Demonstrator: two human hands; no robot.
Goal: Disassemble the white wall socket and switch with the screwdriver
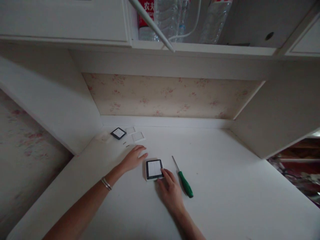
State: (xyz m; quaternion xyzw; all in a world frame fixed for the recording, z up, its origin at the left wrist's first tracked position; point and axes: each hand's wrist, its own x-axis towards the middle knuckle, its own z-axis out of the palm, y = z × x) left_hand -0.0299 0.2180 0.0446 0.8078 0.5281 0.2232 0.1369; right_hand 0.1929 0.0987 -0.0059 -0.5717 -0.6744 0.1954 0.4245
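White, smooth and matte, the tabletop point(225, 186) spreads below me in the head view, and two bare hands work over it. From where I sit, I see the right hand point(172, 191) closed around the lower right corner of a two-panel wall switch point(154, 169), index finger on its right border and thumb at the near edge; how hard it presses I cannot tell. That switch lies flat near the middle of the table, square, with a dark border around white panels and a pale base beneath. My left hand point(134, 157) is open, thumb apart from the fingers, just off the switch's far left corner and holding nothing I can see. Two silvery bangles point(106, 183) circle that wrist.

Overhead I find an open cabinet compartment point(207, 48) holding clear, ribbed plastic bottles point(215, 21) and a red label point(147, 11) with white Chinese characters (whether the bottles are full, I cannot make out).

Beside the right hand lies a screwdriver point(185, 185), its green handle toward me and its thin metal shaft pointing away. Near the far left corner I count a dark-bordered square plate point(118, 133), two thin white frames point(138, 136) with rectangular openings, and two tiny slender pieces point(127, 145), too small to identify. Floral wallpaper point(166, 95) covers the back wall.
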